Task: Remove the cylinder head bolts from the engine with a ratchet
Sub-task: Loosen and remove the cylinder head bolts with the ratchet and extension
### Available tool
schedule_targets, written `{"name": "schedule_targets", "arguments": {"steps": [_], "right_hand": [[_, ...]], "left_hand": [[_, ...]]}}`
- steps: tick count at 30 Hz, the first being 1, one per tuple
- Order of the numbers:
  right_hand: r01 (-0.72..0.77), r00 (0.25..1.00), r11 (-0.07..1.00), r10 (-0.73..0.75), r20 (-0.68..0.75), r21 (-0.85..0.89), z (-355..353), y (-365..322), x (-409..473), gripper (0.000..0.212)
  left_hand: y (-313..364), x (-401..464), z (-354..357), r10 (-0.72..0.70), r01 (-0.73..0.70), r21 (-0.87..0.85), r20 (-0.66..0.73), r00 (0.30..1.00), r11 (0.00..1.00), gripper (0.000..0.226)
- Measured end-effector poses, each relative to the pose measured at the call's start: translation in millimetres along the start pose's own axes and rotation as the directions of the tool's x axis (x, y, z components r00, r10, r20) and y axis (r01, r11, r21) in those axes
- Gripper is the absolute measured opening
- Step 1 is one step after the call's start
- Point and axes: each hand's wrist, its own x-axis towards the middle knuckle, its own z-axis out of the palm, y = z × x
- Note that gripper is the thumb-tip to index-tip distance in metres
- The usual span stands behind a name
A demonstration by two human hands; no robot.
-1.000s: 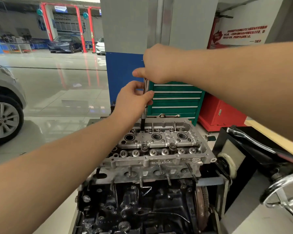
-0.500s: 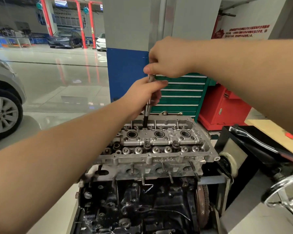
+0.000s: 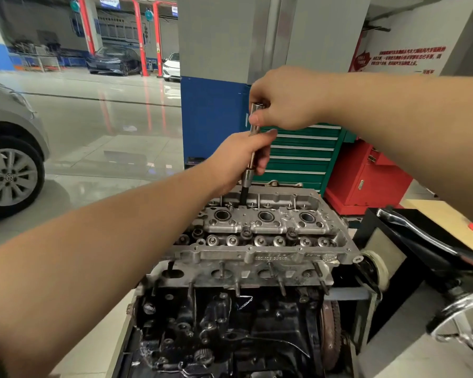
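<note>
Fingers [image 3: 260, 120] of our right hand [image 3: 287, 99] are curling tight around the top of the ratchet [image 3: 254, 126], thumb pressing its upper end, because that is where the turning force is going in. Our left hand [image 3: 241, 159] is wrapping the chrome shaft lower down, fingers closed around it just above the socket joint, and we are judging that this grip is there to keep the tool upright and seated while the upper hand is working.

The tool is standing nearly vertical, tilting slightly toward us at the top. Its dark lower end [image 3: 243, 196] is dropping into a recess along the far edge of the cylinder head [image 3: 257, 230], near its left end. The bolt itself is hidden down in that recess, so we cannot tell how far out it is coming.

The cylinder head is sitting on the black engine block [image 3: 230, 323], which is hanging in a stand with a chrome wheel [image 3: 464, 320] at our right. 3 round wells are showing in a row along the head's middle. Behind the engine, a green tool chest [image 3: 298, 156] and a red cabinet [image 3: 366, 175] are standing against the wall.

We are judging the task as partway at most, with this far bolt being worked now.
</note>
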Motion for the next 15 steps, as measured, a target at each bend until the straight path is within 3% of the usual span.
{"name": "schedule_targets", "arguments": {"steps": [3,6,8,10,12,14,15], "right_hand": [[-0.227,0.968,0.974,0.224,-0.111,-0.013,12.7,-6.5,1.8,0.065],[-0.257,0.953,0.962,0.268,-0.144,0.093,19.2,-11.5,1.5,0.070],[-0.163,0.978,0.971,0.182,-0.104,0.173,16.4,-13.2,0.4,0.060],[-0.064,0.995,0.949,0.085,-0.055,0.309,7.9,-11.9,-4.4,0.032],[0.001,1.000,0.937,0.006,-0.017,0.351,0.4,-8.5,-10.0,0.025],[-0.023,1.000,0.954,0.027,-0.008,0.299,1.5,-7.3,-11.1,0.029],[-0.038,0.999,0.964,0.046,-0.025,0.263,3.2,-8.5,-10.0,0.031]], "left_hand": [[-9.6,-8.8,10.5,0.101,-0.075,0.105,-0.272,0.957,0.992,0.036],[-15.8,-13.5,19.1,0.099,-0.059,0.129,-0.332,0.938,0.990,0.034],[-10.7,-10.9,17.7,0.049,-0.050,0.003,-0.269,0.962,0.999,0.030],[-5.1,-5.6,11.6,-0.016,0.003,-0.140,-0.093,0.996,0.990,0.032],[-2.2,-2.0,4.7,-0.056,0.069,-0.139,0.100,0.993,0.988,0.036],[-0.9,-1.1,2.7,-0.052,0.061,-0.072,0.119,0.991,0.996,0.032],[-1.4,-2.1,2.9,-0.023,0.023,-0.011,0.047,0.999,1.000,0.027]]}}
